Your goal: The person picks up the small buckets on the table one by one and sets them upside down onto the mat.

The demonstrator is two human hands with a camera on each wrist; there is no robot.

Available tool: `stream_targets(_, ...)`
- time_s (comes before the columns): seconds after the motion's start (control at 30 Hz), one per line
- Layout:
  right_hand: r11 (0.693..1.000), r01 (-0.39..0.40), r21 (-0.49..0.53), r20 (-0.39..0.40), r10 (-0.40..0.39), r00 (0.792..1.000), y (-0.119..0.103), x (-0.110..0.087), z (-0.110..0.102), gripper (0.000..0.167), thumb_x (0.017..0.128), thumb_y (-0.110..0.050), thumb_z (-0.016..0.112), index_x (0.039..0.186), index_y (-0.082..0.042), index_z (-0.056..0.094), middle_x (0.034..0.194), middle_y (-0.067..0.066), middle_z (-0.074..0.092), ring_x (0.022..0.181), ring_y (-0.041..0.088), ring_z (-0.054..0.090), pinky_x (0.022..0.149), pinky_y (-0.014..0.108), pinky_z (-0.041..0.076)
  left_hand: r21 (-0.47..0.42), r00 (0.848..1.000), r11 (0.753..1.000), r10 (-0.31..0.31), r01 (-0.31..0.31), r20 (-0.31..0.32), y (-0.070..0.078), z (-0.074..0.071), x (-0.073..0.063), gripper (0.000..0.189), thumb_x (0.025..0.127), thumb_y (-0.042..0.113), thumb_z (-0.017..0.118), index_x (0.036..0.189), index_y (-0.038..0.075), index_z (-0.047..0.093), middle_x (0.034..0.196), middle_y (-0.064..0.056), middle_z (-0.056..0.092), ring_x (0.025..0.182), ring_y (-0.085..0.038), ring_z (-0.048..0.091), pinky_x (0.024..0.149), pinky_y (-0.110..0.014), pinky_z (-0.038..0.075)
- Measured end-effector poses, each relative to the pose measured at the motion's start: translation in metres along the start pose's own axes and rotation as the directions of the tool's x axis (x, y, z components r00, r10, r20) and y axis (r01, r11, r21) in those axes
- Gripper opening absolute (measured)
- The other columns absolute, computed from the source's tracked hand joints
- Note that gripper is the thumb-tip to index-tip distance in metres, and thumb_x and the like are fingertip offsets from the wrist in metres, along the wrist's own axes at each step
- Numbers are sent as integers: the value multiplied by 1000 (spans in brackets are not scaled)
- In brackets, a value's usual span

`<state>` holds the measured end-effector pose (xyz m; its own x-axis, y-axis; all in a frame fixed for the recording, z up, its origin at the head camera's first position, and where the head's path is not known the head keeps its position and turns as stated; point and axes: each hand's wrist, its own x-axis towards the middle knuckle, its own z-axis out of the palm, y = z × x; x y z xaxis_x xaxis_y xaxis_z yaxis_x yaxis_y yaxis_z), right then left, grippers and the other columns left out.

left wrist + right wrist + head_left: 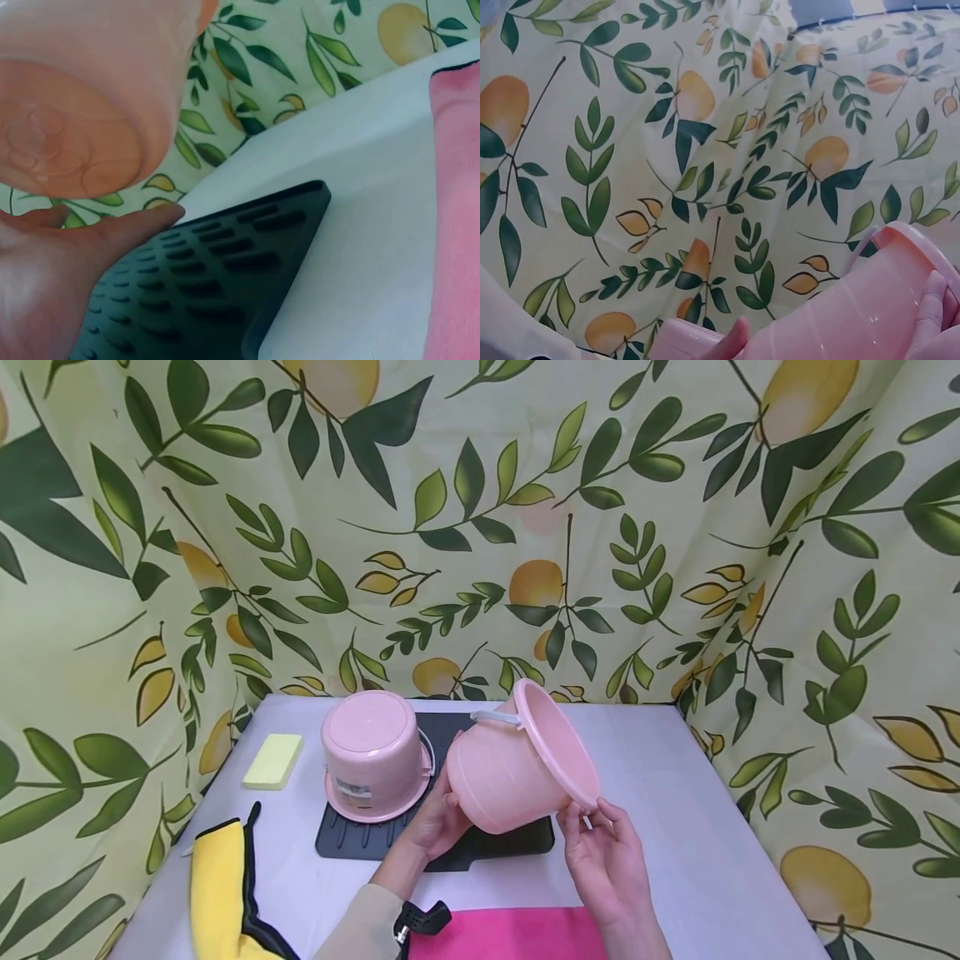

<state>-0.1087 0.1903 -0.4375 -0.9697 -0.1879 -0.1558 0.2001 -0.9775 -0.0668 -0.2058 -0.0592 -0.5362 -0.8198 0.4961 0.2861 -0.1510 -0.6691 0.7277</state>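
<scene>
The right hand pinches the rim of the bucket, which tilts between both hands above the mat. The left hand touches its base end; whether its part-hidden fingers curl round, I can't tell. A slipping rim pinch could drop it against the pail beside the left hand.

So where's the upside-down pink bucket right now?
In the head view, the upside-down pink bucket stands left of centre on the dark mat, between the pale yellow sponge to its left and the tilted pink bucket to its right.
</scene>
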Motion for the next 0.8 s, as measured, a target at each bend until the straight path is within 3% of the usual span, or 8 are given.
stream_targets(0.1, 1000, 4, -8, 6, -4, 1000, 2, 3, 0, 28, 117, -18, 43, 118, 4, 60, 122, 14, 53, 102, 27, 63, 105, 19, 49, -25, 1000, 999, 22, -22, 16, 2, 2, 1, 96, 96, 46, 81, 170, 51, 21, 167, 1, 37, 147, -27, 39, 118, -56, 36)
stream_targets(0.37, 999, 19, -30, -18, -20, 1000, 1, 7, 1, 29, 117, -19, 42, 120, 4, 59, 121, 13, 51, 100, 24, 63, 103, 18, 50, 10, 998, 998, 64, -64, -5, 10, 7, 9, 105, 97, 42, 80, 174, 42, 8, 169, 2, 35, 151, -26, 36, 122, -51, 35)
stream_targets(0.5, 995, 45, -89, -73, -52, 996, 2, 10, 3, 27, 116, -20, 49, 134, 0, 52, 127, 11, 50, 100, 21, 64, 106, 18, 48, 49, 995, 994, 98, -97, -6, 11, 7, 13, 109, 95, 51, 80, 174, 39, 5, 165, 2, 38, 148, -25, 37, 120, -50, 35)
stream_targets(0.6, 989, 62, -134, -94, -75, 993, 2, 12, 5, 34, 115, -20, 54, 143, -4, 43, 130, 9, 50, 103, 17, 64, 109, 19, 46, 79, 994, 991, 109, -108, -5, 13, 9, 15, 111, 95, 55, 79, 174, 38, 3, 164, 0, 35, 147, -26, 35, 119, -50, 36)
stream_targets(0.8, 985, 69, -160, -85, -83, 993, 1, 16, 6, 44, 115, -22, 55, 150, -9, 31, 124, 8, 53, 105, 14, 65, 112, 20, 44, 137, 994, 986, 105, -100, -35, 28, 17, 21, 111, 97, 45, 78, 174, 35, 0, 169, -5, 28, 149, -30, 33, 120, -48, 40)
